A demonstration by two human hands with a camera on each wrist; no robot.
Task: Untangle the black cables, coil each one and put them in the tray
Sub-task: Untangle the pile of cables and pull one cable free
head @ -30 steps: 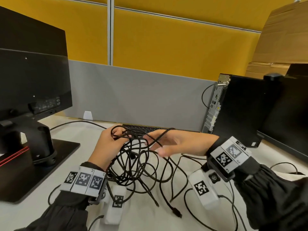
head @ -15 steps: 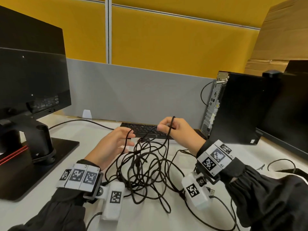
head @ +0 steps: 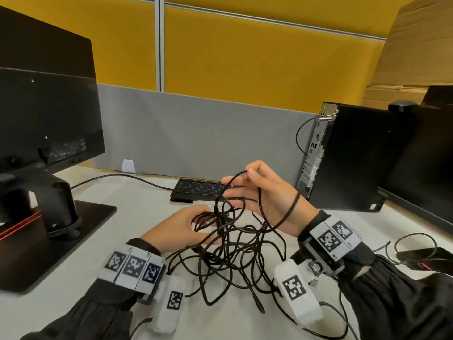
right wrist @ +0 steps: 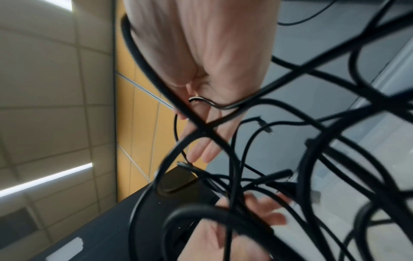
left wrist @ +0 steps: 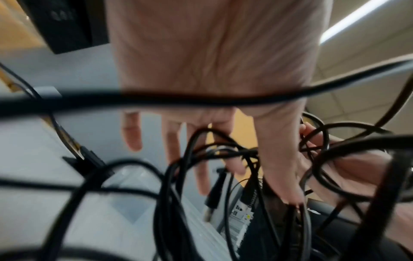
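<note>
A tangle of thin black cables [head: 235, 256] lies mid-table, partly lifted between my hands. My right hand [head: 267, 192] is raised above it and pinches one strand between thumb and bent index finger. Another loop hangs round the back of that hand near the wrist. My left hand [head: 181, 229] is lower and to the left, its fingers pushed into the loops. In the left wrist view those fingers [left wrist: 201, 169] are spread and nearly straight, with cables draped over them. A clear tray-like container [left wrist: 125, 203] shows beneath the cables.
A monitor on a black stand [head: 44, 119] fills the left. A keyboard [head: 196, 190] lies behind the tangle. On the right are a black PC tower [head: 350, 158] and a second screen [head: 429, 155]. A small plug [head: 313, 282] and more cable [head: 416, 244] lie at the right.
My right hand went from reaching flat into the tangle to pinching a strand and lifting it, with a loop now over the hand. My left hand moved right, into the loops.
</note>
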